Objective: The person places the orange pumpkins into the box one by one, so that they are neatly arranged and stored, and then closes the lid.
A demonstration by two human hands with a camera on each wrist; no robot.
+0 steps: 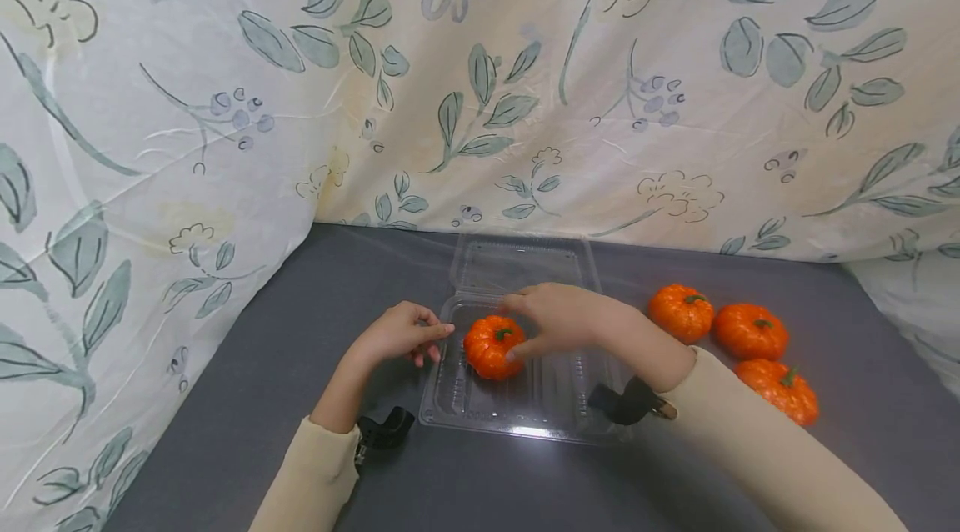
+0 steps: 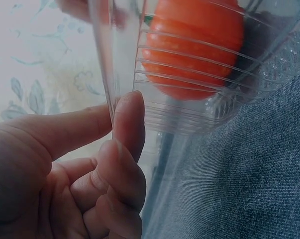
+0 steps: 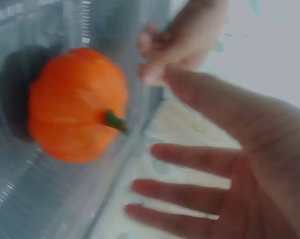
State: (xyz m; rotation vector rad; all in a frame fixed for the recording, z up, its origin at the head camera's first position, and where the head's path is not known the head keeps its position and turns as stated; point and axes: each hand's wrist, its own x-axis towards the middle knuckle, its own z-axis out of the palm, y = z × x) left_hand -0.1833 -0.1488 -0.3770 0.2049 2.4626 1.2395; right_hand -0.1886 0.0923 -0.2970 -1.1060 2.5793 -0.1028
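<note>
A small orange pumpkin [image 1: 493,348] with a green stem sits in the left part of a clear plastic clamshell container [image 1: 525,430], whose lid [image 1: 525,261] lies folded back. My left hand [image 1: 403,333] pinches the container's left rim between thumb and forefinger, plain in the left wrist view, where the pumpkin [image 2: 192,50] shows through the ribbed wall. Over the container reaches my right hand [image 1: 558,317], fingers spread and holding nothing. In the right wrist view a gap separates this right hand [image 3: 239,184] from the pumpkin [image 3: 77,104].
Three more orange pumpkins, one at the left [image 1: 681,313], one behind [image 1: 750,332] and one nearer [image 1: 780,390], stand on the dark grey cloth [image 1: 300,399] right of the container. The right forearm passes in front of them. A floral curtain [image 1: 450,98] hangs behind.
</note>
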